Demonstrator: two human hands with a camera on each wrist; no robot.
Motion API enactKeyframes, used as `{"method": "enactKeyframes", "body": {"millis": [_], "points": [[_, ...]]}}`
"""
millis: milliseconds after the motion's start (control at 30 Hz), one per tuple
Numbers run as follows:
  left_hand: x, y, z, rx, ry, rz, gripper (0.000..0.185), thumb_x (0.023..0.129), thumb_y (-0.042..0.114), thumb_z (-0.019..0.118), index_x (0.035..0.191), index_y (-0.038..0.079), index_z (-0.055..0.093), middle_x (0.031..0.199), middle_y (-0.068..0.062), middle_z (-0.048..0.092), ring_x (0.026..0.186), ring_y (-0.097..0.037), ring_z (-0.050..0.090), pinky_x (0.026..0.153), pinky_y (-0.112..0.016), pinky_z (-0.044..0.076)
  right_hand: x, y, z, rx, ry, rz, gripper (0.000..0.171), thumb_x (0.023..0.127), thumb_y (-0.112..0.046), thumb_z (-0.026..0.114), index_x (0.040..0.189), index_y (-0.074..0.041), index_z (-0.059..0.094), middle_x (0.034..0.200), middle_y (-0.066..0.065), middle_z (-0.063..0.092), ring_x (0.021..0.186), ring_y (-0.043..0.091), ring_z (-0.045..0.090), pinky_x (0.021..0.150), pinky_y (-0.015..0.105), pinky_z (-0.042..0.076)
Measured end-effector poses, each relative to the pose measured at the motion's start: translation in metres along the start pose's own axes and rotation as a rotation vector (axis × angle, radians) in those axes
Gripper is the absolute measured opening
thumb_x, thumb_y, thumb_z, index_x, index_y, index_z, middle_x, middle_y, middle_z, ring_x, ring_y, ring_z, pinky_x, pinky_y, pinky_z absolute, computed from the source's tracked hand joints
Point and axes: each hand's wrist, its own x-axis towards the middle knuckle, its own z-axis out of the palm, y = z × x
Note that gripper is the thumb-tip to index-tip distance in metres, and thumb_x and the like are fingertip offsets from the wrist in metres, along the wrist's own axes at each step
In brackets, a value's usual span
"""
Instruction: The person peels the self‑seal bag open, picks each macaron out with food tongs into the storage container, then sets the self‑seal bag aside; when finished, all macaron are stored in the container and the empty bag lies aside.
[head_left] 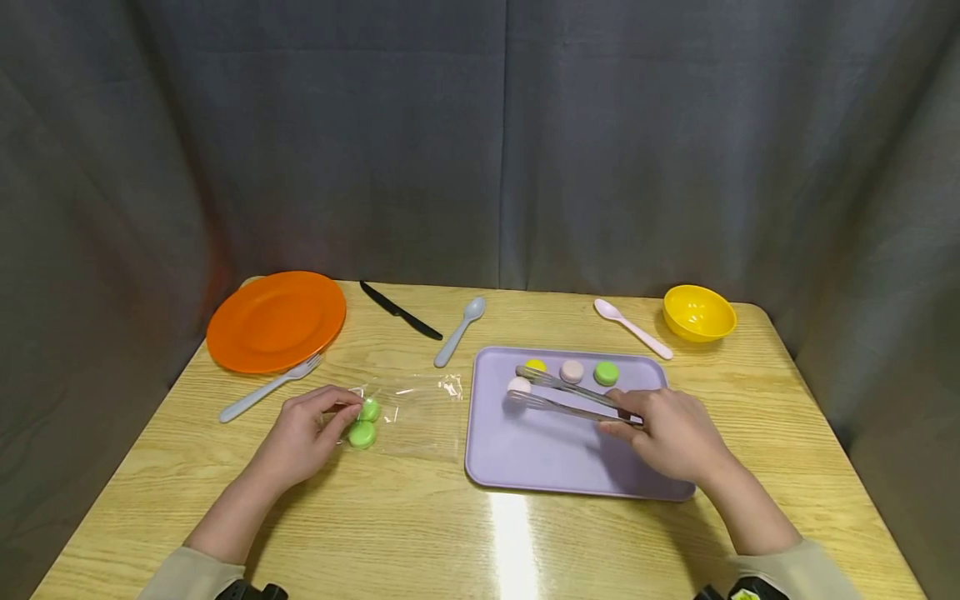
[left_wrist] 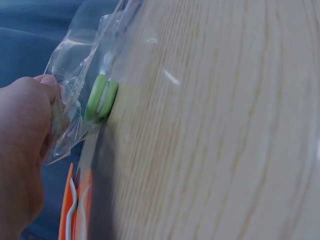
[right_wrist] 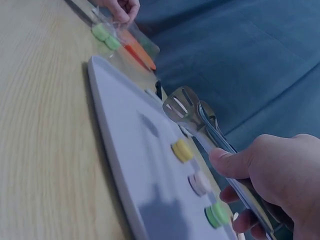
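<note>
On the table in the head view, our left hand [head_left: 300, 433] pinches the clear bag's [head_left: 408, 412] mouth, two green macarons [head_left: 363, 423] just past the fingertips. Our right hand [head_left: 667, 433] grips metal tongs [head_left: 570, 396] over the lavender tray [head_left: 555, 458], tips spread beside a white macaron [head_left: 519, 385]. We'd keep the bag mouth held up and close the tongs gently.

Left wrist view: thumb and fingers [left_wrist: 47, 82] clamp the film; a green macaron [left_wrist: 101, 98] sits just beyond.

Right wrist view: fingers wrap the tong handles, wrist low, blades [right_wrist: 182, 107] above the yellow macaron [right_wrist: 182, 150].
</note>
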Motion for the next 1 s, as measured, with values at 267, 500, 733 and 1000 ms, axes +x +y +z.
{"method": "enactKeyframes", "body": {"millis": [267,500,733,1000], "points": [[-0.001,0.0,-0.001,-0.004,-0.004,0.002,0.014,0.098,0.002,0.075,0.109,0.011,0.078,0.11,0.006,0.075,0.105,-0.016,0.071,0.09,-0.042,0.06,-0.011,0.013,0.005,0.002,-0.044,0.034,0.014,0.094,-0.033,0.083,0.093,-0.027,0.07,0.064,-0.016,0.045,0.057,0.007,0.042,0.053,0.032,0.033],[-0.001,0.0,-0.001,0.0,-0.005,0.005,0.014,0.098,0.003,0.076,0.109,0.011,0.078,0.108,0.007,0.075,0.105,-0.016,0.071,0.09,-0.043,0.06,-0.015,0.019,0.006,-0.012,-0.063,0.053,0.021,0.093,-0.035,0.083,0.107,-0.02,0.077,0.07,-0.017,0.053,0.061,0.008,0.046,0.055,0.033,0.037],[0.0,0.0,-0.002,-0.002,-0.006,0.009,0.015,0.098,0.003,0.076,0.11,0.011,0.077,0.108,0.006,0.075,0.105,-0.016,0.071,0.089,-0.044,0.06,-0.013,0.013,0.002,0.008,-0.028,0.032,0.018,0.092,-0.037,0.084,0.1,-0.024,0.074,0.068,-0.017,0.051,0.058,0.008,0.043,0.053,0.033,0.036],[0.0,-0.001,-0.002,-0.002,-0.005,0.007,0.015,0.099,0.004,0.075,0.111,0.012,0.077,0.108,0.008,0.075,0.105,-0.015,0.071,0.088,-0.043,0.061,0.001,-0.013,0.006,0.032,0.01,-0.05,0.014,0.091,-0.033,0.086,0.095,-0.027,0.074,0.065,-0.019,0.046,0.057,0.004,0.042,0.051,0.03,0.034]]}}
